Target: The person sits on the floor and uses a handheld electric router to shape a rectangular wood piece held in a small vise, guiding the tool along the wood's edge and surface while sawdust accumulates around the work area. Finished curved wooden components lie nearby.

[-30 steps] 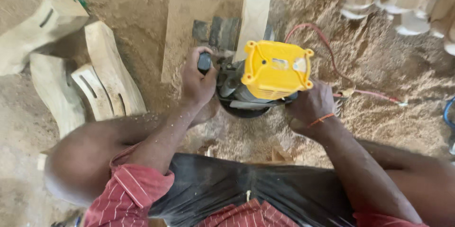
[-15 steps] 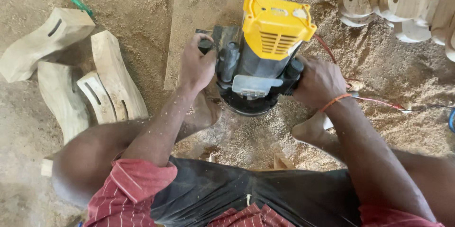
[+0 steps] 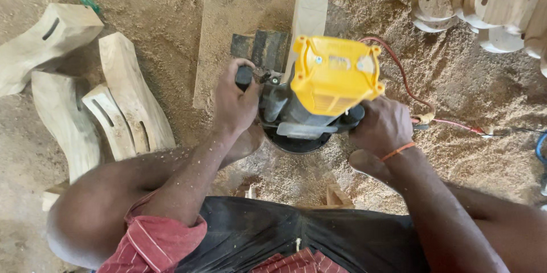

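The yellow-topped router (image 3: 319, 99) is gripped by both side knobs, left hand (image 3: 233, 102) and right hand (image 3: 383, 126) closed tight, so it is steadied upright over the sawdust-covered floor (image 3: 456, 79).

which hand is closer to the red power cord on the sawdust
Right. The right hand grips the router's handle just beside the red cord; the left hand is across the router, farther away.

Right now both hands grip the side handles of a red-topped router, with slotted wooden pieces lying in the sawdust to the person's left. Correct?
Not quite: the router has a yellow top, not red, as the head view shows. The left hand and right hand do grip its side handles, and slotted wooden pieces lie in the sawdust to the left.
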The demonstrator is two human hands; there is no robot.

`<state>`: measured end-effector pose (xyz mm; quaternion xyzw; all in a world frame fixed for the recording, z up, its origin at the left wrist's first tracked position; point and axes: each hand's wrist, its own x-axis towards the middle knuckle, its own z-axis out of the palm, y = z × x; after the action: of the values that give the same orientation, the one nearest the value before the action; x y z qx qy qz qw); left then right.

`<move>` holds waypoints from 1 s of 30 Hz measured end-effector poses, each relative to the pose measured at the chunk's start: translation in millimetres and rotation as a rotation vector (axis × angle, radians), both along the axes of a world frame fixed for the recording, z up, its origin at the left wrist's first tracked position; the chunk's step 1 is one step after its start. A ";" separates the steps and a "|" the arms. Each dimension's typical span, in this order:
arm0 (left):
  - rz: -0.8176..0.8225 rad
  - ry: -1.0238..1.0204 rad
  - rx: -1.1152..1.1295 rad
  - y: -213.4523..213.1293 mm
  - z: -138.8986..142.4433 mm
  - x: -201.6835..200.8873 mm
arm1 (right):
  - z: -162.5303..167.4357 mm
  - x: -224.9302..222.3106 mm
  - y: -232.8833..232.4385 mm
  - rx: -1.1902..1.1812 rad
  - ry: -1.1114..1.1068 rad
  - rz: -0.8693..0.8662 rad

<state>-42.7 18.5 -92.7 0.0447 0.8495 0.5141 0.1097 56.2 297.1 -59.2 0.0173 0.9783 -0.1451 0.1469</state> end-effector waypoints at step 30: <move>-0.059 0.167 -0.087 10.1 13.6 -22.8 | -0.1 -25.4 12.9 0.062 -0.129 0.010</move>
<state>-65.5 28.6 -79.1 0.1076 0.8756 0.4676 0.0554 30.8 310.0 -59.3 0.0262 0.9709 -0.1126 0.2097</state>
